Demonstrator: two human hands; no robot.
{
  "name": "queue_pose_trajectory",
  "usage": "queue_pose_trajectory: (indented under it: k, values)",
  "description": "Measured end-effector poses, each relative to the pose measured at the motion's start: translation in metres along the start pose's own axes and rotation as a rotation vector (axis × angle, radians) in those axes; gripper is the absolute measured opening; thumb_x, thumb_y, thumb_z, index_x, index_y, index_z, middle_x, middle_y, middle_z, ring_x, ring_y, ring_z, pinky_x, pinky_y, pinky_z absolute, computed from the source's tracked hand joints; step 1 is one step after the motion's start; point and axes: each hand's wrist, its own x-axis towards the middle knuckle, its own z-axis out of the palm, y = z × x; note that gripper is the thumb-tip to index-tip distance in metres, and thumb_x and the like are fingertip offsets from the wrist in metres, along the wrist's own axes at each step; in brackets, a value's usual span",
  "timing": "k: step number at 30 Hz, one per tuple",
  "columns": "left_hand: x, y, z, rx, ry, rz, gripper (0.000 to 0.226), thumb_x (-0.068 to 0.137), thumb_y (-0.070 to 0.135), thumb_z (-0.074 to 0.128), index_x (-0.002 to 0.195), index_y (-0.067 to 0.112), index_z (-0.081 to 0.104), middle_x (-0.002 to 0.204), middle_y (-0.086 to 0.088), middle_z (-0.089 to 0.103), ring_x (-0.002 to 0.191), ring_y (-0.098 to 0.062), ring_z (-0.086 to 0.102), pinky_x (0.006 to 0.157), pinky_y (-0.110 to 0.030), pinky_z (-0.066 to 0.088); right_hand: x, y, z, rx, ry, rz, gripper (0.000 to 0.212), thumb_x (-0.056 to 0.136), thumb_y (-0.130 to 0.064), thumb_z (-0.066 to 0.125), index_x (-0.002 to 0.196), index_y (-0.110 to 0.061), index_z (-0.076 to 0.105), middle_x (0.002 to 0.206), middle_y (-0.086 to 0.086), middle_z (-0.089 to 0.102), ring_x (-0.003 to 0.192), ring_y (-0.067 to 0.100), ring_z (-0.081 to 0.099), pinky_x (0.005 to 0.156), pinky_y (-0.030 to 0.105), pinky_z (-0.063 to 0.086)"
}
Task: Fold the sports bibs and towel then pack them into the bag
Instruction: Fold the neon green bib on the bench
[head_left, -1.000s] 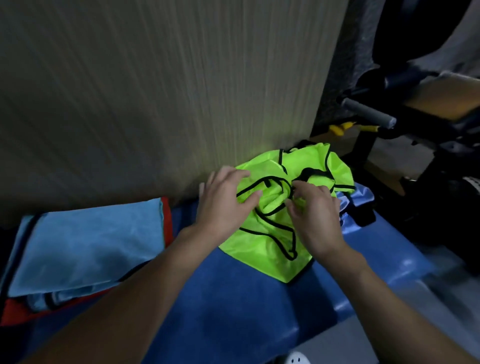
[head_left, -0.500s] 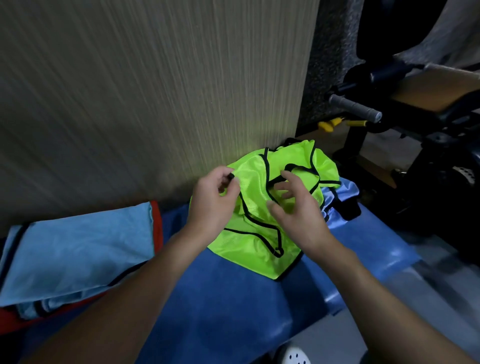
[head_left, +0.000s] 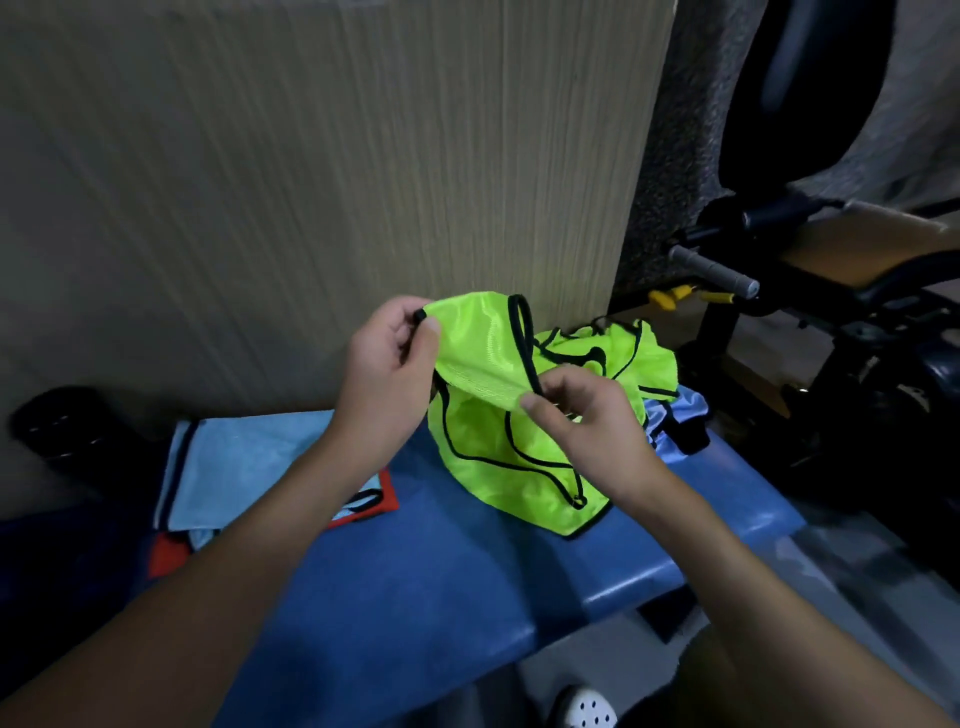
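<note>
A person's forearms reach in from six o'clock over a blue padded bench (head_left: 415, 597), where a neon-yellow bib (head_left: 483, 358) with black trim appears to be getting opened out for folding. The left hand (head_left: 387, 374) pinches one corner of the bib between thumb and curled forefinger. The right hand (head_left: 587, 421), at about four o'clock from the left, nips the black trim the same way, its other fingers loosely curled. The span of mesh between them runs from ten o'clock to four o'clock, lifted clear of the bench, while the rest of the bib drops toward six o'clock and lies crumpled on the pad. Laying the bib flat looks to depend on levelling that slanted edge. At eight o'clock from the left hand, a folded light-blue cloth (head_left: 249, 462) rests on a red one (head_left: 387, 501). At one o'clock beyond the right hand, more yellow fabric (head_left: 639, 353) is bunched over a pale blue piece (head_left: 685, 410). Behind stand a wood-grain panel (head_left: 311, 182) and, toward three o'clock, a gym machine (head_left: 711, 270). No bag can be identified with certainty.
</note>
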Motion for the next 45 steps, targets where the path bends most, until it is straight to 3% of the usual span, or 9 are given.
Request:
queue_pose_trajectory:
  k: [2,7,13,17,27,33,36,39,45]
  values:
    - [-0.004,0.021,-0.013,-0.003,0.013,0.044,0.024,0.100,0.003,0.049,0.089,0.022,0.059,0.079,-0.012,0.057,0.073,-0.015,0.049,0.065,-0.025,0.040,-0.006,-0.023,-0.004,0.009,-0.001,-0.018,0.013,0.086,-0.010,0.073,0.091,-0.015,0.062,0.083,-0.015,0.061,0.081,0.001,0.058,0.076,0.022,0.043]
    - [-0.020,0.078,-0.043,-0.018,-0.032,0.117,0.023,0.098,0.002,0.055,0.087,0.021,0.061,0.079,-0.009,0.060,0.071,-0.009,0.052,0.065,-0.020,0.043,-0.019,-0.096,-0.009,-0.027,-0.059,-0.126,0.070,0.081,-0.027,0.079,0.140,-0.026,0.041,0.133,-0.014,0.055,0.121,0.000,0.052,0.099,0.020,0.043]
    - [-0.046,0.132,-0.077,-0.024,-0.047,0.147,0.020,0.097,0.004,0.058,0.083,0.017,0.064,0.074,-0.008,0.068,0.068,-0.008,0.059,0.064,-0.025,0.049,-0.031,-0.161,0.002,0.104,-0.092,-0.214,0.007,0.089,-0.008,0.066,0.088,-0.007,0.059,0.082,0.018,0.061,0.078,0.016,0.053,0.074,0.036,0.044]
    - [-0.065,0.142,-0.097,-0.034,-0.039,0.061,0.004,0.094,0.009,0.065,0.098,0.008,0.065,0.084,-0.014,0.071,0.072,-0.013,0.060,0.068,-0.031,0.049,-0.039,-0.188,0.009,0.131,-0.016,-0.206,0.014,0.091,-0.008,0.064,0.080,-0.003,0.056,0.070,0.008,0.049,0.066,0.016,0.043,0.062,0.033,0.036]
    - [-0.110,0.138,-0.112,-0.135,-0.181,-0.174,0.040,0.081,0.010,0.079,0.115,0.015,0.060,0.101,-0.002,0.076,0.093,-0.016,0.073,0.076,-0.031,0.060,-0.049,-0.212,0.028,0.113,-0.059,-0.149,0.019,0.091,-0.017,0.065,0.083,-0.001,0.059,0.070,0.014,0.057,0.064,0.020,0.046,0.061,0.036,0.037]
    - [-0.105,0.143,-0.112,-0.155,0.016,-0.161,0.009,0.090,0.005,0.069,0.098,0.009,0.069,0.096,-0.012,0.076,0.094,-0.031,0.072,0.085,-0.049,0.059,-0.051,-0.215,0.019,0.111,-0.115,-0.133,0.015,0.091,-0.012,0.067,0.097,-0.001,0.061,0.084,0.010,0.070,0.072,0.022,0.062,0.069,0.038,0.050]
    - [-0.104,0.149,-0.112,-0.111,-0.063,-0.123,0.008,0.095,0.009,0.063,0.095,0.008,0.072,0.092,-0.012,0.076,0.086,-0.022,0.073,0.081,-0.042,0.060,-0.055,-0.216,0.012,0.160,-0.194,-0.108,0.024,0.089,-0.010,0.069,0.110,0.001,0.062,0.099,0.013,0.073,0.089,0.025,0.070,0.084,0.045,0.058]
    - [-0.106,0.147,-0.104,-0.103,-0.105,-0.117,0.013,0.097,0.010,0.060,0.096,0.001,0.069,0.091,-0.013,0.076,0.080,-0.017,0.069,0.075,-0.035,0.059,-0.057,-0.215,0.007,0.138,-0.187,-0.120,0.032,0.092,-0.019,0.065,0.096,0.012,0.060,0.087,0.025,0.065,0.080,0.025,0.060,0.077,0.057,0.052]
    - [-0.130,0.124,-0.065,-0.064,-0.198,-0.145,0.027,0.078,0.007,0.082,0.094,0.011,0.061,0.086,-0.002,0.073,0.076,-0.011,0.071,0.071,-0.027,0.057,-0.062,-0.213,-0.002,0.069,0.006,-0.150,0.035,0.092,-0.019,0.061,0.090,0.015,0.052,0.077,0.010,0.047,0.071,0.020,0.041,0.064,0.036,0.034]
